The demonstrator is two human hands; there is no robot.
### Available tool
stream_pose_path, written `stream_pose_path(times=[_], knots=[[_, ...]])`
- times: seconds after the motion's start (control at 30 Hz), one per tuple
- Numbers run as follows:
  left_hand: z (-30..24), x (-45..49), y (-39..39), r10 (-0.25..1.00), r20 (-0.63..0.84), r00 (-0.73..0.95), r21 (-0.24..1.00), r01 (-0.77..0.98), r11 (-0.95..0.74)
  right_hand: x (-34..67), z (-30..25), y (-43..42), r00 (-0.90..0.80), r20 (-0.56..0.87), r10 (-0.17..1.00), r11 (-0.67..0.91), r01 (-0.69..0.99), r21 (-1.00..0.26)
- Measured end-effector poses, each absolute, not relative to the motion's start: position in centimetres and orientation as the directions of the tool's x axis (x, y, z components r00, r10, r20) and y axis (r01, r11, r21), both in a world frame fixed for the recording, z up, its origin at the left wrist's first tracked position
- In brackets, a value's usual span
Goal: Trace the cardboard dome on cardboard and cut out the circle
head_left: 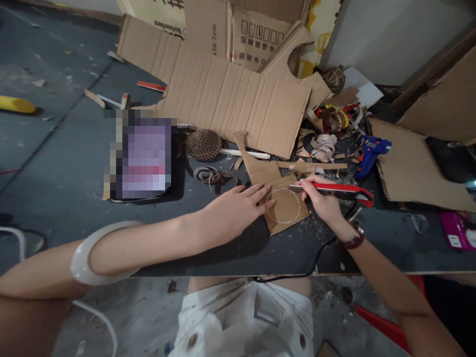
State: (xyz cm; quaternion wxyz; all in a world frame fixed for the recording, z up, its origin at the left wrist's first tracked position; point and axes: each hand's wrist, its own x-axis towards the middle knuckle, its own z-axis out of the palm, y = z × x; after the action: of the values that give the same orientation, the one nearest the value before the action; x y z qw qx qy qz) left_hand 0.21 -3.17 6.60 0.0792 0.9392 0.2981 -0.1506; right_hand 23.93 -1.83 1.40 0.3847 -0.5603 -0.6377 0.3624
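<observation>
A small piece of brown cardboard lies near the table's front edge, with a white circle drawn on it. My left hand rests flat over its left side, fingers stretched out and reaching the circle's edge. In my right hand is a red utility knife, its tip pointing left at the upper rim of the circle. Whether the blade touches the cardboard I cannot tell. Just behind lies a cut cardboard scrap with a curved edge.
A large corrugated sheet lies behind. Further right are a blue glue gun, a cardboard panel and a magenta power socket. A blurred-out device, a spiky brown ball and curled strips sit at left.
</observation>
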Motion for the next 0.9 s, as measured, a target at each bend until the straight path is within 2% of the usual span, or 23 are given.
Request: stream_pose_path(times=[0.17,0.43,0.67,0.8,0.9], knots=[[6.81,-0.37,-3.60,0.554,-0.350,0.755,0.053,0.606,-0.794,23.99,1.09,-1.83,-0.026,0.069,0.997,0.073,0.346,-0.935],[6.69,-0.70,-3.92,0.555,-0.345,0.757,0.038,0.602,-0.797,24.28,1.12,-1.85,-0.045,0.064,0.997,0.076,0.372,-0.925],[6.85,-0.62,-3.80,0.560,-0.364,0.745,0.039,0.612,-0.790,23.90,1.98,-2.39,-0.135,0.139,0.981,0.191,0.544,-0.817],[7.18,-0.39,-3.73,0.553,-0.396,0.733,0.047,0.618,-0.785,23.89,1.84,-2.33,-0.133,0.133,0.982,0.184,0.537,-0.823],[7.33,-0.28,-3.74,0.553,-0.406,0.728,0.047,0.621,-0.782,24.08,1.46,-2.06,-0.095,0.110,0.989,0.142,0.471,-0.871]])
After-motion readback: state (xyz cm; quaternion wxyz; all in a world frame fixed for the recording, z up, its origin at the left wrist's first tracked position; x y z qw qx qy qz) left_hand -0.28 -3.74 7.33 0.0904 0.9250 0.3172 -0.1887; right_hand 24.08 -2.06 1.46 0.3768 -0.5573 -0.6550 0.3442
